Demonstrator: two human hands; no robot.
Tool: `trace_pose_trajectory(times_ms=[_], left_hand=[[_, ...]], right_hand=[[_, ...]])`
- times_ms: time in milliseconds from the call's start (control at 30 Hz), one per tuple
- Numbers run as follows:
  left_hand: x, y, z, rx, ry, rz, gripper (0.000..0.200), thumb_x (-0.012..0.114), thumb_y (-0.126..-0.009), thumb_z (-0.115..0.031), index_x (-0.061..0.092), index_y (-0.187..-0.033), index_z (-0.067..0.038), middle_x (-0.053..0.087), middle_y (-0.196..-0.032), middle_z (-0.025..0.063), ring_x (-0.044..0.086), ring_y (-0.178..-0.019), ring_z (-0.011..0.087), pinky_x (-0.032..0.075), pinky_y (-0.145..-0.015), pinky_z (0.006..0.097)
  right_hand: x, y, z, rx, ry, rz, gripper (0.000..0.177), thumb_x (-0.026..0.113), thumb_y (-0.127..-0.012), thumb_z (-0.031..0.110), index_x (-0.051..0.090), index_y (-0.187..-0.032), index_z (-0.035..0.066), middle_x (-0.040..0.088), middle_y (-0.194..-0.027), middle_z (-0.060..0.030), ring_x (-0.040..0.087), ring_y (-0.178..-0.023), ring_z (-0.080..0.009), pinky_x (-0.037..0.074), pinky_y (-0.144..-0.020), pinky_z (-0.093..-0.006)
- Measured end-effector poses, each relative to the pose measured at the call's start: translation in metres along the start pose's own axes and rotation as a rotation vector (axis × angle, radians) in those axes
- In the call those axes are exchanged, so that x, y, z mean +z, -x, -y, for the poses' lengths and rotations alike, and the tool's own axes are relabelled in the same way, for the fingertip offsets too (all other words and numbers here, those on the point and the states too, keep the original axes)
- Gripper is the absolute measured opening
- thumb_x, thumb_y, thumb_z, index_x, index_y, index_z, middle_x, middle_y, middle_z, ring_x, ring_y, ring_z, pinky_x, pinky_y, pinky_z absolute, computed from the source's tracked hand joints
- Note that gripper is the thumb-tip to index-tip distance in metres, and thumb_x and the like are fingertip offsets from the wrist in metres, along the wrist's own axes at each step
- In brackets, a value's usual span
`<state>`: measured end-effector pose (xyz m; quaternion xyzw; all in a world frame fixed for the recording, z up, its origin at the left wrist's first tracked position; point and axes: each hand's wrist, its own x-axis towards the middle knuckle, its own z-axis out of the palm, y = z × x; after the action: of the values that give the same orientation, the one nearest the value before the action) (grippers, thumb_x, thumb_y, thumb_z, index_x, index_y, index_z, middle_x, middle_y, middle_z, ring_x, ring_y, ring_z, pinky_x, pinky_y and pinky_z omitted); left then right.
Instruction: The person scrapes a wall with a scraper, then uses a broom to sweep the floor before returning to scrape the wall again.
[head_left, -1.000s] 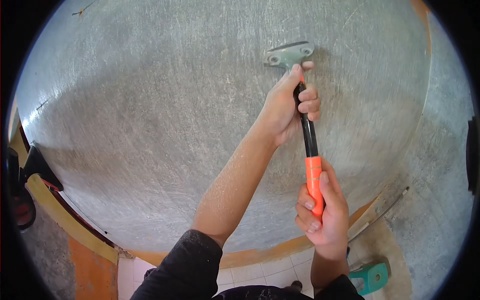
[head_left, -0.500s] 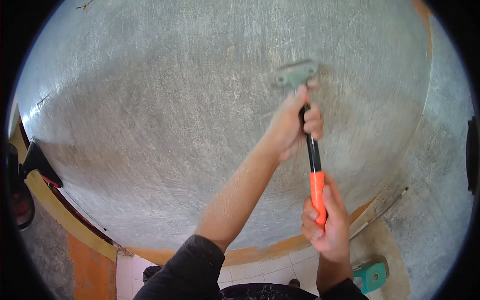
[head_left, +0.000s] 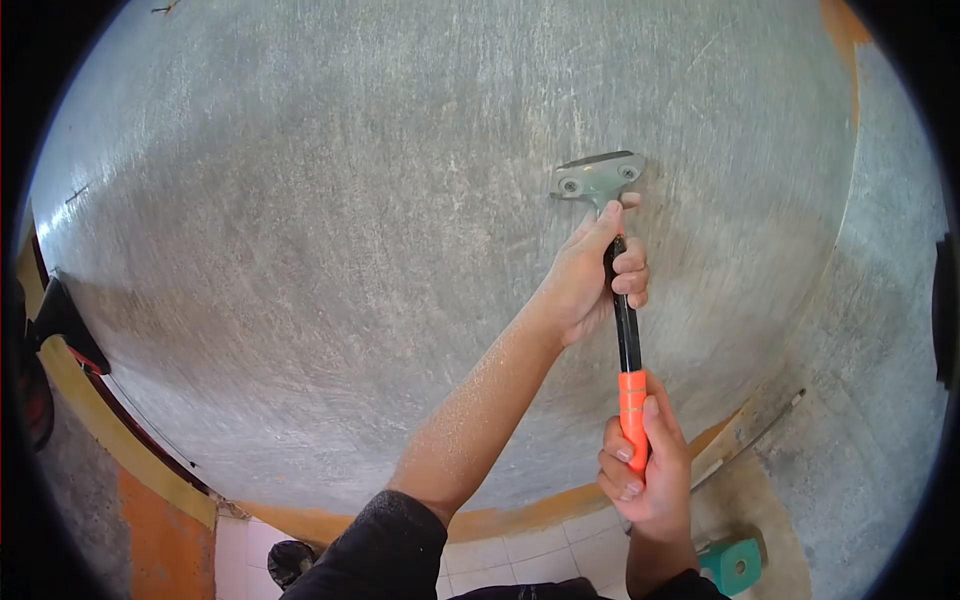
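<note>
A long-handled scraper [head_left: 604,181] with a grey-green head and a wide blade rests against the grey wall [head_left: 400,260]. My left hand [head_left: 600,262] is wrapped round the black shaft just below the head, thumb laid along it. Lower down, my right hand [head_left: 648,460] grips the orange end of the handle. Pale dust covers my left forearm. The wall under the blade is streaked with light scratches and patches.
A green plastic stool [head_left: 735,567] stands on the tiled floor at lower right. A dark bag-like thing [head_left: 290,563] lies at lower left. An orange strip [head_left: 490,522] runs along the wall's base. Black and red items [head_left: 70,325] sit at the left edge.
The scraper and both my hands have moved a little down the wall. The blade, blurred before, now looks sharp. Both hands keep their hold.
</note>
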<state>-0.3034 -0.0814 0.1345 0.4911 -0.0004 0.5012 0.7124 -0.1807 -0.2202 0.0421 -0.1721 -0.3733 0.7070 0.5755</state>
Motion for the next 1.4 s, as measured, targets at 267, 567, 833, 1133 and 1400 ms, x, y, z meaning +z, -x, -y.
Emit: trace_pose_trajectory(times_ms=[267, 567, 833, 1133, 1400], left_hand=[[0.007, -0.021, 0.013, 0.075, 0.044, 0.033, 0.037, 0.035, -0.108, -0.042, 0.043, -0.134, -0.018, 0.035, -0.066, -0.0058, 0.036, -0.053, 0.0054, 0.039, -0.052, 0.0247], [0.025, -0.045, -0.007, 0.145, -0.065, 0.016, 0.036, 0.032, -0.108, -0.042, 0.044, -0.133, -0.019, 0.035, -0.067, -0.0067, 0.035, -0.053, 0.0046, 0.039, -0.052, 0.0249], [0.023, -0.042, 0.000, 0.152, -0.076, -0.018, 0.036, 0.032, -0.108, -0.041, 0.044, -0.134, -0.019, 0.034, -0.066, -0.0077, 0.035, -0.052, 0.0033, 0.038, -0.051, 0.0227], [0.019, -0.034, 0.004, 0.115, -0.035, 0.021, 0.036, 0.033, -0.108, -0.042, 0.045, -0.132, -0.019, 0.034, -0.066, -0.0072, 0.035, -0.053, 0.0042, 0.038, -0.051, 0.0234], [0.019, -0.027, 0.013, 0.084, 0.047, -0.002, 0.036, 0.036, -0.108, -0.040, 0.044, -0.134, -0.017, 0.035, -0.068, -0.0058, 0.038, -0.056, 0.0058, 0.040, -0.054, 0.0250]], right_hand=[[-0.015, -0.009, 0.024, -0.013, 0.082, 0.009, 0.045, 0.041, -0.106, 0.037, 0.032, -0.147, 0.020, 0.047, -0.069, -0.0058, 0.035, -0.039, -0.0086, 0.032, -0.036, -0.0230], [-0.013, -0.031, 0.053, -0.031, 0.187, 0.045, 0.045, 0.041, -0.106, 0.040, 0.035, -0.145, 0.019, 0.044, -0.063, -0.0034, 0.033, -0.036, -0.0079, 0.030, -0.033, -0.0228], [-0.019, -0.030, 0.050, -0.047, 0.230, 0.054, 0.046, 0.041, -0.106, 0.039, 0.035, -0.146, 0.018, 0.044, -0.064, -0.0032, 0.035, -0.037, -0.0070, 0.030, -0.033, -0.0219], [-0.018, -0.021, 0.042, -0.070, 0.207, 0.060, 0.046, 0.041, -0.106, 0.033, 0.031, -0.147, 0.013, 0.049, -0.068, -0.0059, 0.038, -0.040, -0.0077, 0.034, -0.037, -0.0215], [-0.014, -0.005, 0.042, -0.022, 0.117, -0.020, 0.045, 0.042, -0.106, 0.034, 0.033, -0.147, 0.016, 0.049, -0.067, -0.0060, 0.036, -0.038, -0.0077, 0.032, -0.035, -0.0218]])
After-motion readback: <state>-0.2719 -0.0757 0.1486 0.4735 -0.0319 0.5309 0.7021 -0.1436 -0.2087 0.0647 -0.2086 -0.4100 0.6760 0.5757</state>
